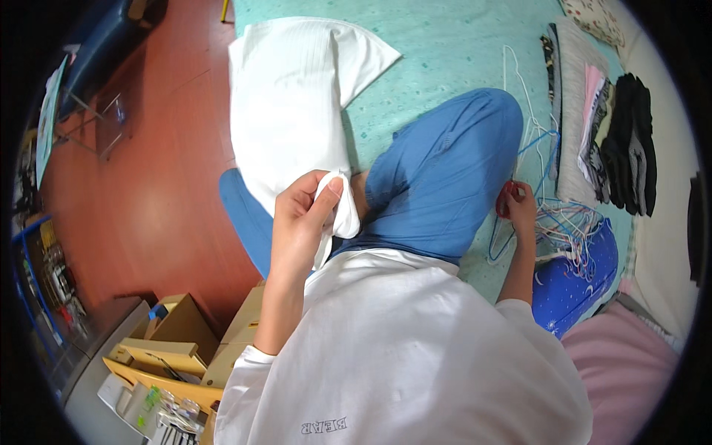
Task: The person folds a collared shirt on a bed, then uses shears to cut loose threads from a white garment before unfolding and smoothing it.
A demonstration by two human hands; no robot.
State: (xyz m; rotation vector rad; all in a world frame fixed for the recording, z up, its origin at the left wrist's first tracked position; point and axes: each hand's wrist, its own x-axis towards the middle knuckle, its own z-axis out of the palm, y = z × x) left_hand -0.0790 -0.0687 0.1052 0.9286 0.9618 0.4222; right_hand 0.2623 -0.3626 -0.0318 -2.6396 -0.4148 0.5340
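On the teal mat (437,52), one white top pinched at its near end

The white ribbed top (285,104) lies flattened along the mat's left edge, its far corner flaring into what looks like a sleeve and its near end drawn up toward the person's lap. It should handle as light, soft and limp, neither fragile nor especially slippery; fine ribbing suggests some stretch. A lifted part will probably sag, so a doubled edge or a seam seems the best hold, with a second grip at the sleeve corner to keep it flat.

The left hand (304,208) pinches a rolled fold of that near end, thumb on top and fingers curled beneath. The right hand (521,208), well apart beyond the knee, has its fingers closed around one small red object (504,200), whose kind I cannot tell.

Counted outward: one top, two hands, one pair of blue trousers (445,170). Beside the right hand are white and blue wire hangers (567,222), too tangled to number. Past them runs one row of folded clothes (627,148), packed too closely to count. One floral pillow (593,18) sits at the far right, and one star-and-moon-printed blue cushion (560,297) is under the hangers.
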